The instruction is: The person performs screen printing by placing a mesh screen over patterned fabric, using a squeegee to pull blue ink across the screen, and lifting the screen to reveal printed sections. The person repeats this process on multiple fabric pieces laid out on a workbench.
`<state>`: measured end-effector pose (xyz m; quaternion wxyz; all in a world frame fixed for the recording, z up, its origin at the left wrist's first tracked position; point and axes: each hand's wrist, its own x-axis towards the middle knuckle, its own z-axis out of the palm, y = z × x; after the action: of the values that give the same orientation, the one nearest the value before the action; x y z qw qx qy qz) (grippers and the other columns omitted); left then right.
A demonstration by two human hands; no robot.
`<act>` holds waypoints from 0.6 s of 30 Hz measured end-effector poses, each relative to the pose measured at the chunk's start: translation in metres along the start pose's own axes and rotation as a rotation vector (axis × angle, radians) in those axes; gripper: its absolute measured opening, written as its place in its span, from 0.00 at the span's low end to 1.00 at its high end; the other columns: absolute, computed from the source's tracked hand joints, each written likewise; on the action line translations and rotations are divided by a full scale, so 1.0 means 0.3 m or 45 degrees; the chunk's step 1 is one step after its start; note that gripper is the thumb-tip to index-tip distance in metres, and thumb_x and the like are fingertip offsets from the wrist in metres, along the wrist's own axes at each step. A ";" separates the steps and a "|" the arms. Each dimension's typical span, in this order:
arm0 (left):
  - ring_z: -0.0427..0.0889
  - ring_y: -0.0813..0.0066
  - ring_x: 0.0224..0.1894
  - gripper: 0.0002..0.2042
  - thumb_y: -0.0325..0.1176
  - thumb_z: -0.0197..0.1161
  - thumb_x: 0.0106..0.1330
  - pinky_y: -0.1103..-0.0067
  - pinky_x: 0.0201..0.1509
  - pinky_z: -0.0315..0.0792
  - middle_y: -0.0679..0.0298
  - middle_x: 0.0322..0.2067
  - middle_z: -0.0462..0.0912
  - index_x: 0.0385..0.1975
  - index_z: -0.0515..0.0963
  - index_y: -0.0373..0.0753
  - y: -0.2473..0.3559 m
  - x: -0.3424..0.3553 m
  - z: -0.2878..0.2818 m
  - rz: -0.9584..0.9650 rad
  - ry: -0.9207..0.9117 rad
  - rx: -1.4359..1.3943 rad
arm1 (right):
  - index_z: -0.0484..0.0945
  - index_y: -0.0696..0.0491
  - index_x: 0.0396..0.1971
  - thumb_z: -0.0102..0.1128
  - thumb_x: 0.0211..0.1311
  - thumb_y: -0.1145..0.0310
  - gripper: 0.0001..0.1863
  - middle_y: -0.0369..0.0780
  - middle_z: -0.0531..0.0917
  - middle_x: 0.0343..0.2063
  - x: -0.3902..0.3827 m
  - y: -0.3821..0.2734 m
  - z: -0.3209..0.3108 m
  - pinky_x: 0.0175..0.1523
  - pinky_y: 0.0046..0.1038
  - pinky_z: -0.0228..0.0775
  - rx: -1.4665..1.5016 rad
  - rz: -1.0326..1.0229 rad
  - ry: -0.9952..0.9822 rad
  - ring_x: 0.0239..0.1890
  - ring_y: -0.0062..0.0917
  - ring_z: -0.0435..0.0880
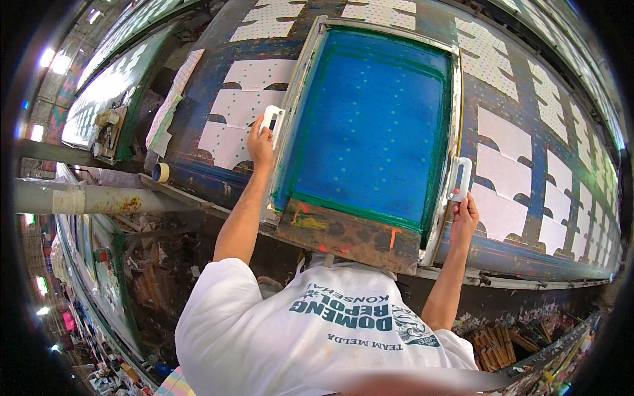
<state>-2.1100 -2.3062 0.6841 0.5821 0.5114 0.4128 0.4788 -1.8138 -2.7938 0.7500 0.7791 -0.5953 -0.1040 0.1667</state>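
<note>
A screen printing frame [456, 99] with blue mesh [370, 132] and green edges rests on the long table in front of me. Small pale dots are scattered over the mesh. My left hand [261, 146] grips the lower end of a white handle [271, 121] on the frame's left side. On the right side, lower down, my right hand [465, 216] has its fingers closed at the near end of a second white handle [460, 178]. A paint-stained brown board [350, 234] spans the frame's near end. Both forearms are stretched forward, apart.
White cut sheets lie in rows on the dark table; dotted ones [247, 112] are at the left and plain ones [505, 171] at the right. A tape roll [160, 173] sits at the left edge. A thick pipe [112, 198] runs at left. Scraps and wood pieces [495, 346] lie lower right.
</note>
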 end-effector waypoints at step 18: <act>0.78 0.60 0.63 0.25 0.30 0.63 0.65 0.71 0.68 0.68 0.49 0.60 0.80 0.63 0.76 0.31 -0.036 -0.054 0.056 0.163 -0.018 0.246 | 0.75 0.63 0.63 0.53 0.80 0.68 0.20 0.36 0.84 0.43 0.021 0.007 -0.082 0.37 0.18 0.67 0.045 -0.030 -0.024 0.32 0.13 0.72</act>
<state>-2.0954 -2.3257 0.6755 0.5011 0.5939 0.4194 0.4693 -1.7994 -2.8128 0.7412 0.7905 -0.5784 -0.1154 0.1649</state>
